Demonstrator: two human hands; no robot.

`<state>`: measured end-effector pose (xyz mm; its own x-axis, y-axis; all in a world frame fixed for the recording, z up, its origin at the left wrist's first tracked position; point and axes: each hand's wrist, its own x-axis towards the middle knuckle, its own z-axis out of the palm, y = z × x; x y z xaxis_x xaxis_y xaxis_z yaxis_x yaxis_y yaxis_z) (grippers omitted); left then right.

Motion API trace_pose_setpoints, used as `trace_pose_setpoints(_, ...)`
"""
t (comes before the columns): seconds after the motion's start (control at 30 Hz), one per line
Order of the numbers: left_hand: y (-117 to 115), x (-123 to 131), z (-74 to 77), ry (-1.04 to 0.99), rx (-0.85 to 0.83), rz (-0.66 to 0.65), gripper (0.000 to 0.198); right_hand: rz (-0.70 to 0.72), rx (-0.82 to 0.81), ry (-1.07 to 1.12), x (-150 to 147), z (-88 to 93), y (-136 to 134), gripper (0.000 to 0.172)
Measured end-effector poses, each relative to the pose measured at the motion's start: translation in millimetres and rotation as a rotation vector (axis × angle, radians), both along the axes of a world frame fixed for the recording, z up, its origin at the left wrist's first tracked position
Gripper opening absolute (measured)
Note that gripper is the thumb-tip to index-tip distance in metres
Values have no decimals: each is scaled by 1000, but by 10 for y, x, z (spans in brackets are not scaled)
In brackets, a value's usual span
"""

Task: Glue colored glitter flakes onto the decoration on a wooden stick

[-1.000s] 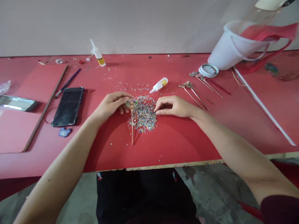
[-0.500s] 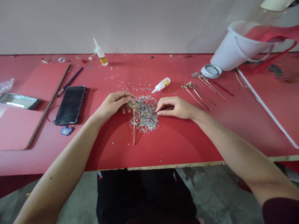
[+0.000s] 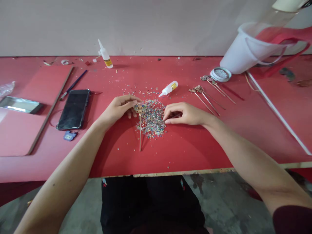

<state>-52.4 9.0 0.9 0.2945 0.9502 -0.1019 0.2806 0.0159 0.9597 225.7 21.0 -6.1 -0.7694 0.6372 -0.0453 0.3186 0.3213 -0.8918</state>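
A heap of small shiny coloured chips [image 3: 151, 117] lies in the middle of the red table [image 3: 185, 143]. A thin gold hair stick [image 3: 140, 130] lies along the heap's left side, its ornate head at the far end. My left hand [image 3: 119, 109] pinches that head with thumb and fingers. My right hand [image 3: 182, 113] rests at the heap's right edge, fingers pinched together on a thin dark tool whose tip points into the chips.
A small glue bottle [image 3: 168, 88] lies just beyond the heap; another [image 3: 105, 58] stands at the back. Several finished hair sticks [image 3: 207, 96], a round tin [image 3: 221, 74] and a white bucket [image 3: 246, 48] are at the right. A phone [image 3: 74, 109] and pencil [image 3: 72, 85] lie left.
My right hand has drawn slightly back toward me at the heap's edge and closed on the thin tool. The left hand stays on the stick's head.
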Motion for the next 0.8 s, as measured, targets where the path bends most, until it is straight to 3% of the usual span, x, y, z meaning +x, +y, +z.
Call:
trace_pose_setpoints(0.27,10,-7,-14,8,6,-4,21,98,-31,-1,57,14,43,17)
trace_pose_setpoints(0.47,20,-20,-37,-1,0,-2,21,-89,-17,51,-16,-24,4,20)
trace_pose_setpoints(0.8,13,-14,-31,6,12,-6,21,95,-114,-6,133,87,72,17)
